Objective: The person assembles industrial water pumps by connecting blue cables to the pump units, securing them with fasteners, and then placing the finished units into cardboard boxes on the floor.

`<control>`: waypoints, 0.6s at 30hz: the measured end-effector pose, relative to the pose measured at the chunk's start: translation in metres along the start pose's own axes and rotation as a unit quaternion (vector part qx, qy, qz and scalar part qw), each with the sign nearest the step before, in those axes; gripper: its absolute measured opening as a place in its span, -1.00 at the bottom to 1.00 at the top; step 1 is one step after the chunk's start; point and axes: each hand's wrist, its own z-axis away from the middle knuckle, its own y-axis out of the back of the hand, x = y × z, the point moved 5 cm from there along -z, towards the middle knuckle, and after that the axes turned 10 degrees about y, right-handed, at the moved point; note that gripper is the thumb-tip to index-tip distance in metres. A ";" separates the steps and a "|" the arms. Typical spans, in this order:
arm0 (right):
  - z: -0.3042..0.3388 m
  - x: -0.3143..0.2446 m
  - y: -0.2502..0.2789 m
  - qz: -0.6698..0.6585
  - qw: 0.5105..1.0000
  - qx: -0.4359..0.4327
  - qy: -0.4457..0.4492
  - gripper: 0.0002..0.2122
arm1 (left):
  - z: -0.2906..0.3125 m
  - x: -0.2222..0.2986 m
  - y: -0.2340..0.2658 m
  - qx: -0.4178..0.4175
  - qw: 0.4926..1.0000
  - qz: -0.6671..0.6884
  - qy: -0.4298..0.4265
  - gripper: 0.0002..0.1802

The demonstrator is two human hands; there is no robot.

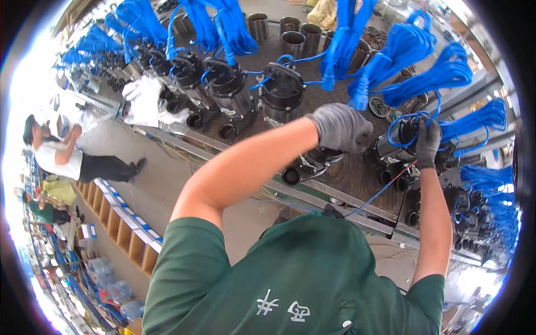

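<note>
My left hand [343, 127], in a grey glove, is curled closed above a metal-bodied pump [319, 161]. What its fingers hold, if anything, is hidden. To the right, my gloved right hand [429, 144] is bent closed at the top of another pump [389, 147], beside a loop of thin blue cable [395, 124]. I cannot make out what lies between those fingers. A thick bundle of blue cable [472, 124] rests just right of this hand. Further left stands a black-topped pump [282, 92], upright, and beside it a similar one [226, 89].
The dark workbench [259, 53] carries more pumps, blue cable bundles [407, 44] and open steel cylinders [293, 43]. A thin blue-and-red line [379, 192] crosses its front edge. On the left, a person [64, 153] stands near a divided cardboard box [114, 223].
</note>
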 end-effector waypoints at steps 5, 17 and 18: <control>0.020 -0.100 0.002 -0.409 0.886 0.105 -0.194 -0.76 | 0.011 -0.005 -0.016 0.289 0.944 0.039 0.157 -0.81; 0.036 -0.108 -0.057 -0.688 0.639 0.111 -0.326 -0.71 | -0.012 0.053 -0.015 0.535 0.806 0.247 -0.062 -0.76; 0.035 -0.107 -0.060 -0.713 0.616 0.111 -0.315 -0.72 | -0.013 0.055 -0.018 0.547 0.782 0.273 -0.122 -0.79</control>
